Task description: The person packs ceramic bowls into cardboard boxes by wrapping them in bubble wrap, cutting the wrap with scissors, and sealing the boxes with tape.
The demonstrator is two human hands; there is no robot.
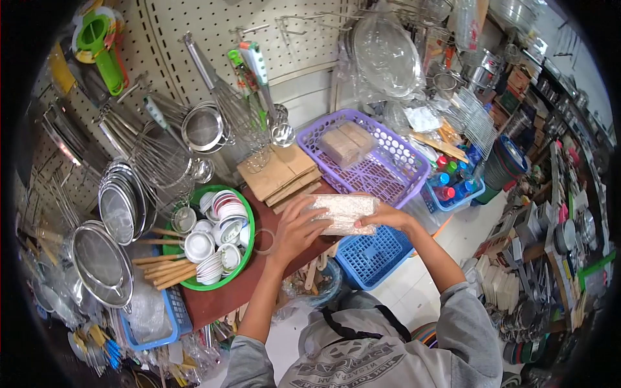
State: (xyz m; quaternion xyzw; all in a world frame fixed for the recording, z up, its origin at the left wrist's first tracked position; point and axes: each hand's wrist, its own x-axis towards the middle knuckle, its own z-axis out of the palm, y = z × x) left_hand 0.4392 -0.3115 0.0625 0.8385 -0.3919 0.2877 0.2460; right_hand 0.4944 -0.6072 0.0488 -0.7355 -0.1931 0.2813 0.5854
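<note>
A pale block-shaped package [345,214] in clear, shiny wrap is held level between both hands, above the edge of the red-brown tabletop [217,306]. My left hand [299,227] grips its left end, fingers bent over the top and front. At the opposite end, my right hand [387,218] has its thumb on the near face, while its other fingers are mostly hidden behind. The wrap hides what is inside. Beyond the package stands a purple basket [309,150] with brown wrapped blocks [347,143] in it. Flat brown cardboard pieces [278,172] lie stacked behind my left hand.
To the left, a green basin [248,253] holds small white bowls and cups [198,246]. Strainers [103,264] and whisks [165,152] hang from the pegboard [155,39]. A blue basket [369,262] sits below my right hand. Bottles [444,193] stand at the right.
</note>
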